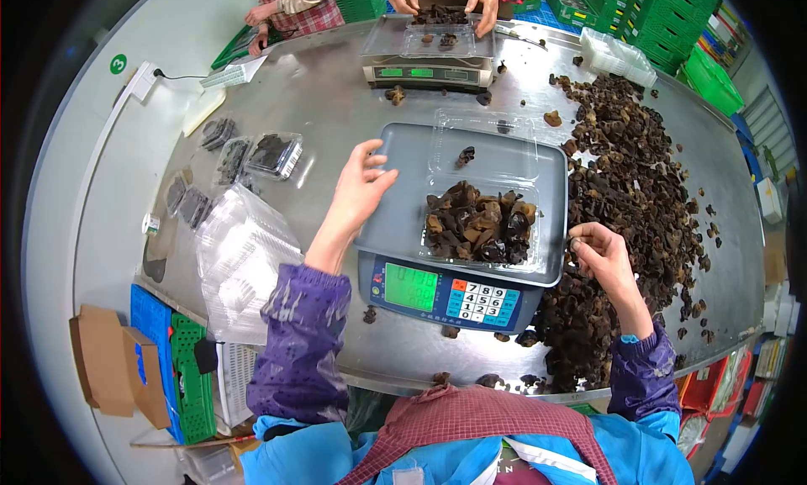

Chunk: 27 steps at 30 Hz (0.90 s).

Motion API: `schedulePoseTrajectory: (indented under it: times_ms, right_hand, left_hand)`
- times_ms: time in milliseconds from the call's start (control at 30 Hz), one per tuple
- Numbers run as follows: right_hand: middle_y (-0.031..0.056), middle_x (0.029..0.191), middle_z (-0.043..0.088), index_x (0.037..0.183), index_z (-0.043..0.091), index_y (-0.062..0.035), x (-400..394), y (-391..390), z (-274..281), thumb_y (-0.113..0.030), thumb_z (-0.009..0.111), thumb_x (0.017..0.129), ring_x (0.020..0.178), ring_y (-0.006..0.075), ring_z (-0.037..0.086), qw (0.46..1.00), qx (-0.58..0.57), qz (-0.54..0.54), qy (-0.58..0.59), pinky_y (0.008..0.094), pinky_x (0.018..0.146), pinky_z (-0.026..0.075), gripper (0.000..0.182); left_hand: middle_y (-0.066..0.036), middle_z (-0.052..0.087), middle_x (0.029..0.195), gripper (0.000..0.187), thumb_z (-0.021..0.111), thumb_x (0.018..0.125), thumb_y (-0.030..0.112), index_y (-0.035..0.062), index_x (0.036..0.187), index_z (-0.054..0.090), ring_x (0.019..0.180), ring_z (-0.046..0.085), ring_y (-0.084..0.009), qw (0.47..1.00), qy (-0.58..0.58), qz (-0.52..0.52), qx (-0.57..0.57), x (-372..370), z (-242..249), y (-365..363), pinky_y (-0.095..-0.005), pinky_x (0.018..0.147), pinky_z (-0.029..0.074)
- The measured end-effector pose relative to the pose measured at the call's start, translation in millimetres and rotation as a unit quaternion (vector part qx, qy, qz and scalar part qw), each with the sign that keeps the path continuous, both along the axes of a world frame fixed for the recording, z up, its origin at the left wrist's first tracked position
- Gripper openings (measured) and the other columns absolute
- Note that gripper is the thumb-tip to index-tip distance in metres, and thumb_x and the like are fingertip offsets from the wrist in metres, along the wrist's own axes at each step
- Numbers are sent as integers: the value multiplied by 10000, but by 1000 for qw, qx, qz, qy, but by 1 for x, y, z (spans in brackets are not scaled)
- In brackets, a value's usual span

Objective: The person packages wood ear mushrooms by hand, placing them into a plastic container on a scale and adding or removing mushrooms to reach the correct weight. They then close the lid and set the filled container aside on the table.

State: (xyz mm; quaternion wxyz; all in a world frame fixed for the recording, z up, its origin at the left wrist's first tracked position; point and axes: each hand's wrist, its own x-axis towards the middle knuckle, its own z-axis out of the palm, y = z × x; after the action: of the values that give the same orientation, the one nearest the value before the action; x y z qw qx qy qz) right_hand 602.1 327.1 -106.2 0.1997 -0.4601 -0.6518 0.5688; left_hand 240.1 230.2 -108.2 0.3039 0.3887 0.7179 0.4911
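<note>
A clear plastic box (536,258) with its lid (483,159) folded back lies on the grey pan (403,170) of a blue scale (382,304). Dark brown fungus pieces (479,222) fill the box, and one small piece (466,155) rests in the lid. My left hand (363,184) is over the pan's left edge, fingers apart, holding nothing. At the pan's right edge, my right hand (600,254) pinches a small dark piece (572,242), beside the large fungus heap (626,182).
Stacked clear boxes (244,258) and filled boxes (273,155) lie at left. Across the metal table (324,90), a person's hands (481,4) work at another scale (429,71); another person (294,6) stands at upper left. Green crates (672,23) are stacked at upper right.
</note>
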Motion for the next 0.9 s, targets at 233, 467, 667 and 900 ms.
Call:
schedulePoseTrajectory:
  times_ms: [233,467,667,900]
  right_hand:
    - [-28,775,594,1018,599,-7,4,-6,-6,-73,590,867,603,22,497,1000,-17,2,7,173,498,400,165]
    - [72,866,661,1138,556,27,-13,-16,-5,-108,540,915,597,62,552,995,-60,77,-11,201,470,436,262]
    - [134,963,634,1209,466,75,-18,-17,1,-287,440,974,601,104,609,976,-194,69,73,193,438,463,432]
    - [161,963,603,1166,410,58,-31,-22,0,-265,489,941,609,148,640,975,-193,104,33,221,413,467,401]
  left_hand:
    - [-147,544,1163,660,663,827,177,56,1373,313,922,569,-178,996,50,-22,-65,-3,-22,61,-323,799,491]
    - [-130,526,1238,650,473,939,459,77,1422,268,1107,494,-238,964,-256,-78,-5,12,-16,92,-399,875,429]
    - [-66,453,1335,519,352,962,515,121,1203,590,1245,377,-221,965,-160,-204,38,6,9,24,-453,1020,289]
    - [-67,397,1335,430,528,873,19,110,1293,509,1014,554,-147,956,-45,-270,-106,39,-3,-44,-284,927,440]
